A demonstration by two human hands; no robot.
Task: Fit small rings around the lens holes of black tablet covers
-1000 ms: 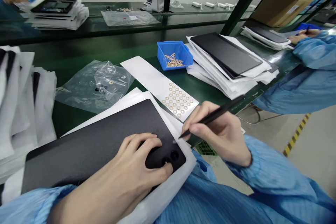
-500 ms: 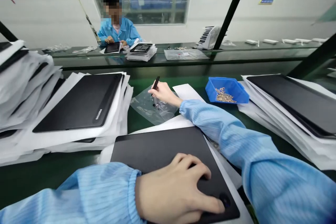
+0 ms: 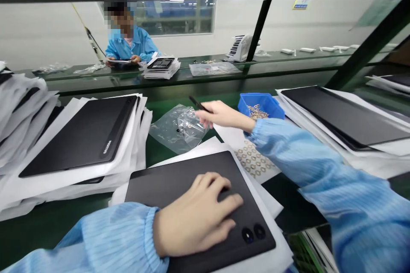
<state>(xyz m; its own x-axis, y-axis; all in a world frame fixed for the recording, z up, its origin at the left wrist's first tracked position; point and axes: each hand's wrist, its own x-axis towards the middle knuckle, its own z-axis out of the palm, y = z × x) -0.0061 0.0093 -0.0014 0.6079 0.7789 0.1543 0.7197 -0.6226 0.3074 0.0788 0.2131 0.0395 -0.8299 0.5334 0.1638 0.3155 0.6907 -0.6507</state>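
Note:
My left hand lies with spread fingers on a black tablet back cover, close to its two round camera lenses. The cover rests on white sheets. Farther out, my right hand is closed around a slim black pen-like tool, whose exact kind I cannot make out. That hand hovers at the right edge of a clear plastic bag with small dark pieces. Below my right wrist is a white sheet with rows of small ring-shaped pieces.
A blue bin of small rings stands behind my right wrist. Stacks of tablet covers and paper flank me on the left and right. Across the bench sits a co-worker holding a tablet. A dark bar crosses overhead.
My right hand has moved right, away from the bag's middle, and its tool has tilted flatter. My left thumb has come off the lens area, uncovering both lenses. The view has shifted.

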